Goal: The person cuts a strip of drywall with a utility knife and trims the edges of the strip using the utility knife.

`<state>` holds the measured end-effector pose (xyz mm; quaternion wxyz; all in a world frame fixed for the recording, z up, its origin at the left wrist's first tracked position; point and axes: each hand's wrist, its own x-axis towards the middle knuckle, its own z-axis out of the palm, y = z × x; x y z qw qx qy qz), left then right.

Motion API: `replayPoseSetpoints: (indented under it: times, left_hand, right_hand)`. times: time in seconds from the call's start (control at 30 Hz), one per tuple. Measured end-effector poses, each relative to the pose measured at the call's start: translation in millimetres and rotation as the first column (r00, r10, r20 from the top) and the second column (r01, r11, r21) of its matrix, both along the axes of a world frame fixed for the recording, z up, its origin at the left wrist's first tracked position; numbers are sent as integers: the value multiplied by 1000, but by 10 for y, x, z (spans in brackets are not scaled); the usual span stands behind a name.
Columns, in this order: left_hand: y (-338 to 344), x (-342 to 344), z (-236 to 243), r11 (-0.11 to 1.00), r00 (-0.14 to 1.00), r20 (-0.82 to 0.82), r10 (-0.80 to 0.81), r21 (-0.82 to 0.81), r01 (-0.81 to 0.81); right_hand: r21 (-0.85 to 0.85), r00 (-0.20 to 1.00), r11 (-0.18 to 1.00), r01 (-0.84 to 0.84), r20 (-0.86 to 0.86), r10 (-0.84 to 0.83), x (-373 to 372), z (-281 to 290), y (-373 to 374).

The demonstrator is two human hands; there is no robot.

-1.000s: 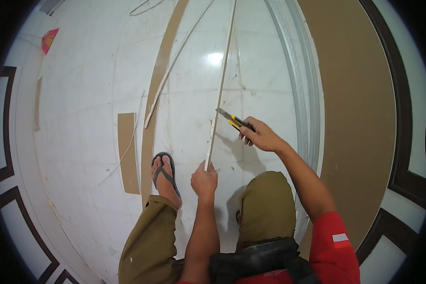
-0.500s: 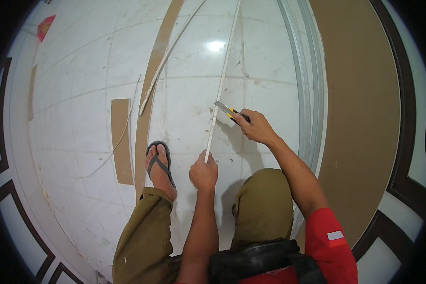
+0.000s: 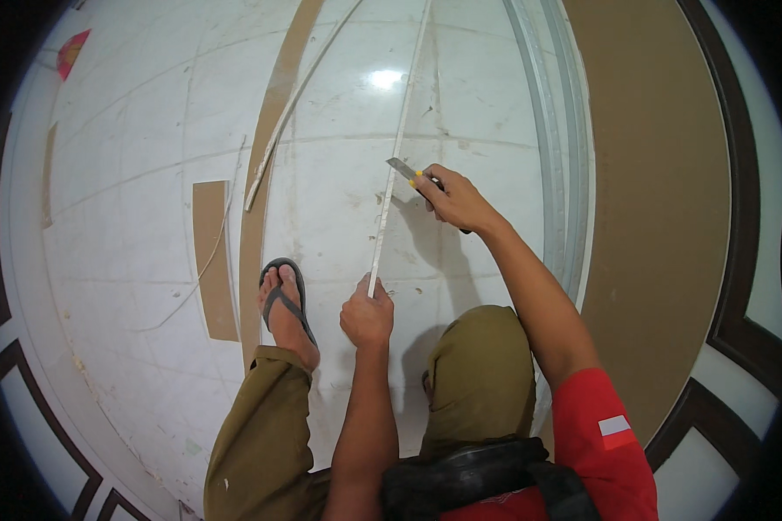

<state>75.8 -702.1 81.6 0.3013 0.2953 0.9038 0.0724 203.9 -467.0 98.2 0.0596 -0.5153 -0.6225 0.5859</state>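
My left hand (image 3: 367, 313) is closed round the near end of a long, narrow white strip (image 3: 389, 195), which runs away from me across the floor. The strip looks like a thin offcut of board with a rough edge. In my right hand (image 3: 454, 200) is a utility knife (image 3: 415, 176) with yellow and black parts, its blade extended. The blade's tip lies at the strip's right side, well beyond my left hand; whether it touches cannot be made out. My right fingers wrap the knife's handle and partly hide it.
A brown board strip (image 3: 259, 200) lies left of my sandalled foot (image 3: 282, 300), with another white strip (image 3: 295, 104) across it. A short brown offcut (image 3: 213, 286) is farther left. Grey metal channels (image 3: 552, 148) and a wide brown board (image 3: 660, 174) run along the right.
My right hand and the knife have moved a little farther away along the strip. The left hand still grips the near end. The whole view has shifted slightly.
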Motion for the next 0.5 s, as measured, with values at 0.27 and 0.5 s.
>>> replayPoseSetpoints:
  times: [0.27, 0.5]
  left_hand:
    - [-28, -39, -27, 1000, 1000, -2, -5, 19, 5]
    - [-26, -38, -49, 999, 1000, 31, -6, 34, 5]
  right_hand:
    - [202, 954, 971, -129, 293, 66, -80, -63, -75]
    - [161, 941, 983, -94, 337, 35, -120, 50, -76]
